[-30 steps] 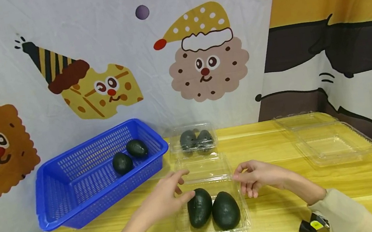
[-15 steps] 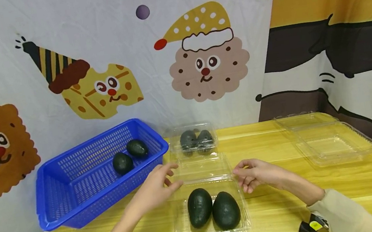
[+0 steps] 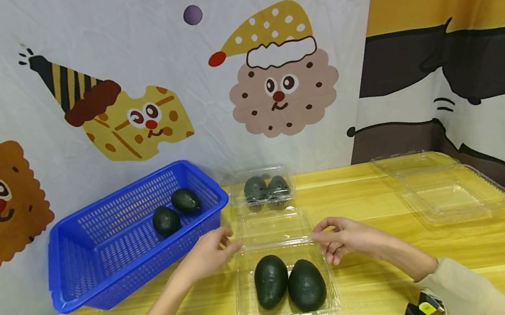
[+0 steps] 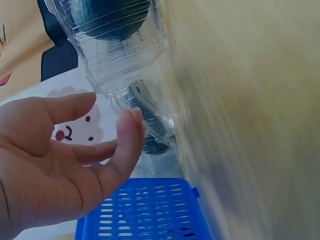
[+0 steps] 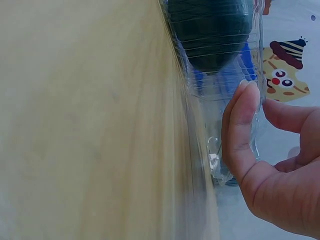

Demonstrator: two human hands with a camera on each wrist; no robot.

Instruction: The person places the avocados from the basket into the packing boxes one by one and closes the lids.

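Observation:
An open clear plastic clamshell container (image 3: pixel 246 310) lies on the table, its lid folded back away from me. Two dark green avocados sit in its base: a left avocado (image 3: pixel 271 281) and a right avocado (image 3: pixel 306 285). My left hand (image 3: pixel 209 253) is at the container's left edge by the hinge, thumb tip close to the rim, thumb and fingers apart around nothing. At the opposite edge, my right hand (image 3: pixel 351 237) pinches the rim near the hinge between thumb and fingertips; the right wrist view shows these fingertips (image 5: pixel 245 92) at the rim.
A blue plastic basket (image 3: pixel 137 260) holding two avocados stands at the left. Behind the open lid is a closed clamshell (image 3: pixel 290 174) with two avocados inside. Another open clamshell (image 3: pixel 449 198) lies at the right rear. A printed cloth (image 3: pixel 207 105) hangs behind the table.
My left hand has drawn back from the left avocado and moved left and slightly away, to the container's edge by the hinge. The right hand has barely shifted.

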